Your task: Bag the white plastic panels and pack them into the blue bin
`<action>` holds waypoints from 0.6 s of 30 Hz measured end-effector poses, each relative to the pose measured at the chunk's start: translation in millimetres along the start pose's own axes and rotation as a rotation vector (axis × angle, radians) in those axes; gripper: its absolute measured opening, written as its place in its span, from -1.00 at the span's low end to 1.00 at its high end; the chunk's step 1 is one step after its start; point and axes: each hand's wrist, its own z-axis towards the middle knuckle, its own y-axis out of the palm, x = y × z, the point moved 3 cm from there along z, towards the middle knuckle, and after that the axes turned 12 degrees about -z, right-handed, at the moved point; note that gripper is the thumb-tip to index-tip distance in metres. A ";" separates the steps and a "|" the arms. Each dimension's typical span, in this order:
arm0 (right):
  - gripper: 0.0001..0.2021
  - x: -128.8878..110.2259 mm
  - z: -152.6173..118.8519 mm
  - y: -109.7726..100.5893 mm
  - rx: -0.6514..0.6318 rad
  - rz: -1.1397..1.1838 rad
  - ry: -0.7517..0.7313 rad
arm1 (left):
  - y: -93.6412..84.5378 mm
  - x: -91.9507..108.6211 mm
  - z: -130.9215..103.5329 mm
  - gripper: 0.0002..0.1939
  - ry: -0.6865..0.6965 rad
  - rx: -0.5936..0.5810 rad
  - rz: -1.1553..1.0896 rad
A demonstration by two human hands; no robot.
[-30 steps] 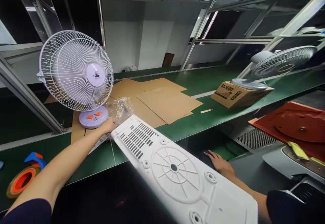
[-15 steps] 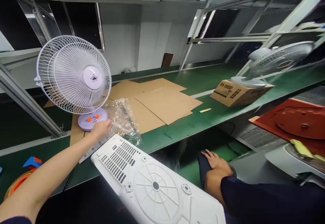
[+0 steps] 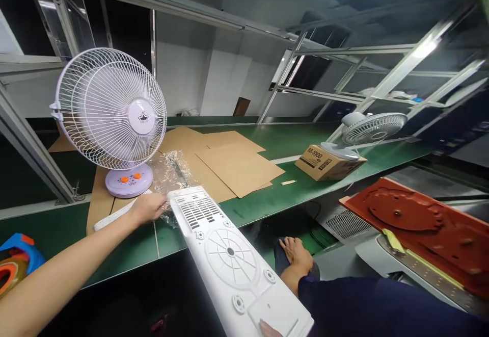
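With its forearm (image 3: 76,265) slanting across the front edge of the worktop (image 3: 263,204), the left hand (image 3: 148,207) had its fingers curled together at the clear plastic (image 3: 173,171); whether they pinched it could not be told. The white panel (image 3: 229,250) lay aslant over that edge, slotted end beside those fingers, the mostly out-of-frame right hand (image 3: 269,330) touching its near end, grip too hidden to judge.

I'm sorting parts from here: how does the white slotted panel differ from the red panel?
Colour: the white panel is white; the red panel is brick red.
Openings: the white panel has rows of slots at one end; the red panel shows none.
Place: the white panel is nearer the lavender fan than the red panel.
Shared: both bear a round moulded shape.
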 end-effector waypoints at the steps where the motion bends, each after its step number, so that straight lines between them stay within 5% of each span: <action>1: 0.14 -8.3 -1.2 4.2 0.002 -0.040 -0.031 | 2.5 12.5 5.8 -0.67 0.026 0.011 -0.006; 6: -0.14 -24.2 -54.2 58.7 -0.082 -0.263 -0.223 | 12.0 76.8 35.0 -0.69 0.089 0.083 -0.063; 12: -0.10 56.1 -177.5 147.0 -0.031 -0.041 -0.056 | 13.6 129.3 50.0 -0.72 0.133 0.137 -0.099; 15: -0.07 66.9 -192.1 173.6 0.055 0.142 0.102 | 10.8 152.0 45.1 -0.64 0.209 0.163 -0.075; 18: -0.04 56.4 -176.8 195.1 0.113 0.392 0.189 | 7.0 178.8 33.2 -0.61 0.352 0.217 -0.062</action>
